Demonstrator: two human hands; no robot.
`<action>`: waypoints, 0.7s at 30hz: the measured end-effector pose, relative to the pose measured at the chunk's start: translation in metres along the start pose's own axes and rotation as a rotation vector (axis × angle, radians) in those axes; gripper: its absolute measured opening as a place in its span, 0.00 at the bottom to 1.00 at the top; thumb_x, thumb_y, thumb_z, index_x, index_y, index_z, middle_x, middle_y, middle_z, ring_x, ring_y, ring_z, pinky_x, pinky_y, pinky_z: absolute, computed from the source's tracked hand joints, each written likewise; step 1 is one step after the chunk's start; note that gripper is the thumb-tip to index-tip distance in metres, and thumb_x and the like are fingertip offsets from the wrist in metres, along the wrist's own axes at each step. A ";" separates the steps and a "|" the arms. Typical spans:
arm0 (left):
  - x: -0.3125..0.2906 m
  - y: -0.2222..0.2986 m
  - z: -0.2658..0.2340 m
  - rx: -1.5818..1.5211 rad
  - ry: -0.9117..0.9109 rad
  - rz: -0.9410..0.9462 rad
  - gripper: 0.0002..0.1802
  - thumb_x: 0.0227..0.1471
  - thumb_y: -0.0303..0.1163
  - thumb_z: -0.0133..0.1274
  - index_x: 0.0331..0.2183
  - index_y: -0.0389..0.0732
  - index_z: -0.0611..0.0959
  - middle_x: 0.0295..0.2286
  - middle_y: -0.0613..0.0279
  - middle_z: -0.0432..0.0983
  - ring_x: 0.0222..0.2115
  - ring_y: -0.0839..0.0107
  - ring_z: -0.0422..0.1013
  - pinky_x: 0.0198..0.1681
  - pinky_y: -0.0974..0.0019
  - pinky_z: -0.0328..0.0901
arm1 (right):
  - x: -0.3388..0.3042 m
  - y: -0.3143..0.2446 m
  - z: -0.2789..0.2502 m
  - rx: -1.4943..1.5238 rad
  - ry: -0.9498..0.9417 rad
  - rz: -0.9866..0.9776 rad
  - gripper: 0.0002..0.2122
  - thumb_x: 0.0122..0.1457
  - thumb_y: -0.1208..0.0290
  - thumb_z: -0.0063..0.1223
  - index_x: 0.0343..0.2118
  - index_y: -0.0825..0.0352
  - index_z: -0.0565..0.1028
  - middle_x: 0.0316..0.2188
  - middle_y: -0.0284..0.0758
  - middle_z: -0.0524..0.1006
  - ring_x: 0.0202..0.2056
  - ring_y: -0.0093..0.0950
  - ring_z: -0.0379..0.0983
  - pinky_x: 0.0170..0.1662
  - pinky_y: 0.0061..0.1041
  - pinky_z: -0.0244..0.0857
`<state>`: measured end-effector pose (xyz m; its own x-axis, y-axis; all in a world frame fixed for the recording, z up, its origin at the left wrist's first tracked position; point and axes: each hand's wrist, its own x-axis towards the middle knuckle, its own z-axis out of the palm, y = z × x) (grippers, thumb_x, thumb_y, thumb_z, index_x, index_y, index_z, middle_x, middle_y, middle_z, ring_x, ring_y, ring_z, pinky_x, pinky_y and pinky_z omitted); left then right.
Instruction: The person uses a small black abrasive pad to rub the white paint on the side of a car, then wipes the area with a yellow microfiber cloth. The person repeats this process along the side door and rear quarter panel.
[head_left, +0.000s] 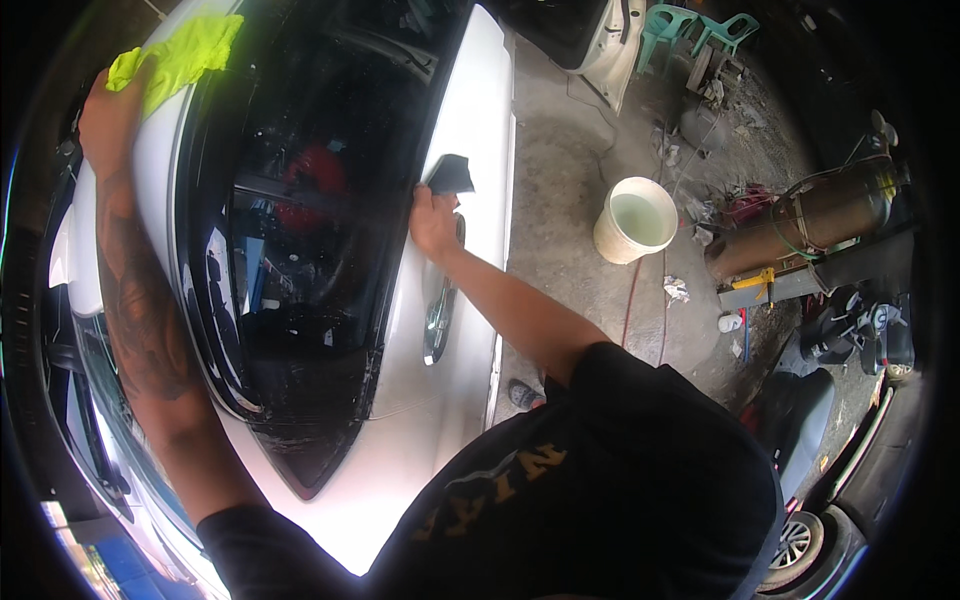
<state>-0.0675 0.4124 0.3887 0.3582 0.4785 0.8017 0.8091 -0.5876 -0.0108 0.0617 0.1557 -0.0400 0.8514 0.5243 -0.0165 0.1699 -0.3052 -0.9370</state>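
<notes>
The dark sheet (453, 174) lay over the white car door (487, 110), beyond your right hand (435, 222), which pinched its edge, probably keeping it flat. Your left hand (110, 118) clutched the neon-yellow cloth (192, 55) on the roof (155, 180), perhaps bracing you. Right of both grips stood a bucket (607, 237).

Gold block letters (490, 492) run slantwise across the front of the black shirt (640, 480).

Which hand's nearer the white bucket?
Right. The right hand, holding a dark pad, is left of the white bucket; the left hand is farther left, at the yellow cloth.
</notes>
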 end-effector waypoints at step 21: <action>0.001 -0.006 0.001 0.070 -0.057 -0.044 0.51 0.44 0.74 0.57 0.60 0.46 0.78 0.54 0.48 0.77 0.57 0.48 0.72 0.62 0.51 0.63 | 0.059 0.000 -0.003 0.434 0.127 0.711 0.39 0.64 0.50 0.35 0.72 0.71 0.45 0.72 0.52 0.47 0.69 0.52 0.50 0.70 0.49 0.45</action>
<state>-0.0711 0.4170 0.3889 0.3464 0.5405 0.7667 0.8543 -0.5194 -0.0198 0.1137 0.1847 -0.0402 0.7372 0.2212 -0.6384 -0.6118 -0.1825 -0.7697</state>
